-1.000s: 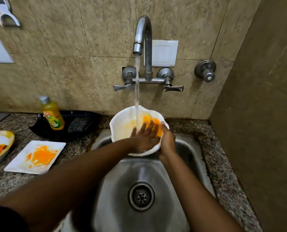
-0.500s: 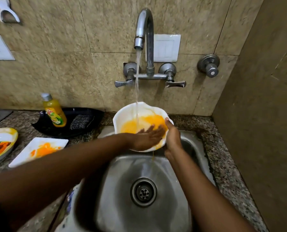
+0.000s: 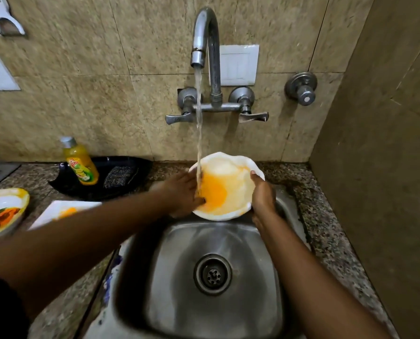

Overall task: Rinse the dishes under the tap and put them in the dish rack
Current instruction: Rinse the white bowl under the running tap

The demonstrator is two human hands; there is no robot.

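Note:
A white wavy-rimmed bowl (image 3: 231, 189) smeared with orange residue is held tilted over the steel sink (image 3: 179, 277). My right hand (image 3: 262, 194) grips its right rim, thumb over the edge. My left hand (image 3: 182, 192) is at the left rim, its fingertips curled into the bowl's lower left. Water runs from the tap (image 3: 205, 33) and lands on my left hand and the bowl's left edge. No dish rack is in view.
On the granite counter to the left lie a white square plate (image 3: 57, 209) with orange stains and a yellow-rimmed dish (image 3: 6, 209) with food remains. Behind them a black tray (image 3: 121, 167) holds a yellow soap bottle (image 3: 81, 165) and a scrubber (image 3: 119, 176). A side wall (image 3: 375, 167) stands close on the right.
My left hand has slid from the middle of the bowl to its left rim. The bowl has shifted right, so the stream now falls at its left edge.

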